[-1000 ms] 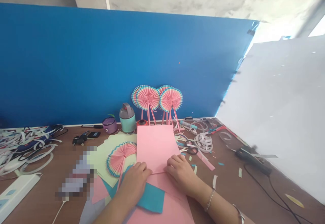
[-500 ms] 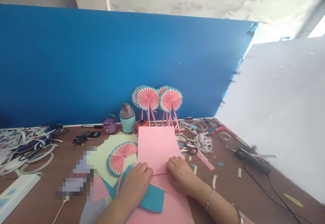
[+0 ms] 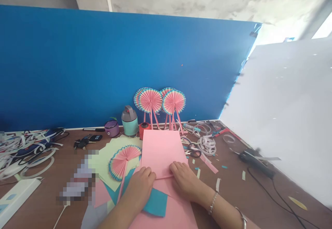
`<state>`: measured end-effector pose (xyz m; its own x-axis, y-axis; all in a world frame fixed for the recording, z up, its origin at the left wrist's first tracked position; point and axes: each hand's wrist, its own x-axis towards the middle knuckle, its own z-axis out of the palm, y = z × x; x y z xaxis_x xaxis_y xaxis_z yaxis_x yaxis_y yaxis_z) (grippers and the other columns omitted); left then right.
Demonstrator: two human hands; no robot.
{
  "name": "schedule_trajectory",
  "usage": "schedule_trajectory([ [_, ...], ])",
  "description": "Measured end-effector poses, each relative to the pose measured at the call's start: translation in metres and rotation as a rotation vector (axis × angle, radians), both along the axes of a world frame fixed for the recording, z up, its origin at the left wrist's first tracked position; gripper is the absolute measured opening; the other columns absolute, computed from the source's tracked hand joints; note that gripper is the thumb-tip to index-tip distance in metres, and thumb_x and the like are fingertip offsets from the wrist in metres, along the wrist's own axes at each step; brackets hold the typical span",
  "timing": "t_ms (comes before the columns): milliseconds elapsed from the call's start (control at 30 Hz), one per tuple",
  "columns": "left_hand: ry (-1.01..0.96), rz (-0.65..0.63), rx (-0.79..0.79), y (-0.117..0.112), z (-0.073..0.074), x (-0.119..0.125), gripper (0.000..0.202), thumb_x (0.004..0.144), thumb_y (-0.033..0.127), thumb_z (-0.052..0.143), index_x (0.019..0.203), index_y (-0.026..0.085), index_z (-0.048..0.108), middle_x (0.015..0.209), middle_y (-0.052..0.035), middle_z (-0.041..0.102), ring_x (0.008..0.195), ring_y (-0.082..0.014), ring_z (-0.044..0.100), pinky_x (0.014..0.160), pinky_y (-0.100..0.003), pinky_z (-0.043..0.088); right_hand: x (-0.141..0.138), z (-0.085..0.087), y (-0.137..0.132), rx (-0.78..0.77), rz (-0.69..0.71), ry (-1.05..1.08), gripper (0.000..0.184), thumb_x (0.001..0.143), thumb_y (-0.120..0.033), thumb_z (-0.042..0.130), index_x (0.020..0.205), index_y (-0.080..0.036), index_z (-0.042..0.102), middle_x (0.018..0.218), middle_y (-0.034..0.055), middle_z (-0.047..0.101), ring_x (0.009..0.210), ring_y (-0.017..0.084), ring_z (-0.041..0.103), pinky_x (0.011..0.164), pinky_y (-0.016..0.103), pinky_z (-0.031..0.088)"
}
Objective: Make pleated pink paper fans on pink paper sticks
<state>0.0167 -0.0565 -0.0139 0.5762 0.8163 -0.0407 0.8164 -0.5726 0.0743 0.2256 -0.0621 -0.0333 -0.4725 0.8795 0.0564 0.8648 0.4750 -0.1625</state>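
A pink sheet of paper (image 3: pixel 161 149) lies in front of me over other pink paper (image 3: pixel 178 215). My left hand (image 3: pixel 141 185) is closed at its near left corner, fingers bent and pressed together. At the near right part of the sheet, my right hand (image 3: pixel 183 179) is closed too, its fingertips curled on the paper. Both thumbs are hidden. Under my left wrist lies a teal paper piece (image 3: pixel 157 203). Left of the sheet, a half-opened pleated pink fan (image 3: pixel 124 161) with a teal edge rests on pale green sheets (image 3: pixel 103 159).
Several round paper fans (image 3: pixel 150 101) lean against the blue partition (image 3: pixel 103 66). A teal and grey container (image 3: pixel 130 121) and a purple pot (image 3: pixel 111 128) stand behind. Scissors (image 3: pixel 194 151), coiled white strips (image 3: pixel 207 146) and a black tool with a cord (image 3: pixel 255 163) lie right; a power strip (image 3: pixel 19 196) lies left.
The pink sheet has shifted slightly to the right at its far end. Both hands stay in nearly the same place, with the right one moved down very slightly.
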Motion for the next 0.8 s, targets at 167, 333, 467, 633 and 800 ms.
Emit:
schedule_trajectory([
  [167, -0.016, -0.001, -0.015, 0.000, 0.002, 0.000, 0.024, 0.088, 0.010, 0.036, 0.086, 0.019, 0.058, 0.092, -0.0052, 0.060, 0.087, -0.0210, 0.054, 0.072, -0.033, 0.041, 0.003, -0.007, 0.002, -0.004, -0.017, 0.100, 0.028, 0.065, -0.002, 0.038, 0.088, -0.017, 0.044, 0.086, 0.0058, 0.052, 0.075, 0.020, 0.043, 0.071, 0.031, 0.033],
  [333, 0.001, 0.011, -0.038, 0.000, 0.003, -0.001, 0.025, 0.088, 0.010, 0.035, 0.086, 0.019, 0.058, 0.093, -0.0056, 0.059, 0.088, -0.0208, 0.054, 0.073, -0.033, 0.041, 0.010, 0.001, 0.002, -0.025, -0.009, 0.137, 0.020, 0.064, -0.004, 0.041, 0.077, -0.018, 0.046, 0.081, 0.0044, 0.052, 0.074, 0.018, 0.045, 0.064, 0.028, 0.031],
  [467, 0.016, 0.003, -0.040, -0.001, 0.004, -0.001, 0.025, 0.087, 0.009, 0.036, 0.089, 0.019, 0.058, 0.094, -0.0065, 0.060, 0.090, -0.0221, 0.054, 0.074, -0.034, 0.042, 0.013, 0.005, 0.004, 0.091, -0.016, 0.060, 0.014, 0.070, -0.005, 0.045, 0.073, -0.018, 0.051, 0.084, 0.0050, 0.054, 0.079, 0.019, 0.045, 0.068, 0.030, 0.029],
  [633, 0.023, 0.034, -0.048, -0.001, 0.004, -0.001, 0.026, 0.084, 0.006, 0.036, 0.091, 0.017, 0.059, 0.097, -0.0082, 0.061, 0.091, -0.0236, 0.054, 0.077, -0.036, 0.042, 0.013, 0.001, 0.007, 0.112, -0.034, -0.027, 0.015, 0.077, -0.005, 0.046, 0.079, -0.016, 0.056, 0.082, 0.0048, 0.057, 0.078, 0.018, 0.046, 0.069, 0.031, 0.029],
  [800, -0.086, 0.078, -0.083, 0.001, 0.004, -0.006, 0.028, 0.086, 0.008, 0.035, 0.088, 0.017, 0.061, 0.094, -0.0073, 0.061, 0.090, -0.0217, 0.055, 0.078, -0.034, 0.041, 0.019, 0.007, 0.009, 0.088, -0.032, 0.057, 0.018, 0.083, -0.009, 0.047, 0.074, -0.016, 0.061, 0.080, 0.0046, 0.058, 0.078, 0.017, 0.049, 0.069, 0.029, 0.031],
])
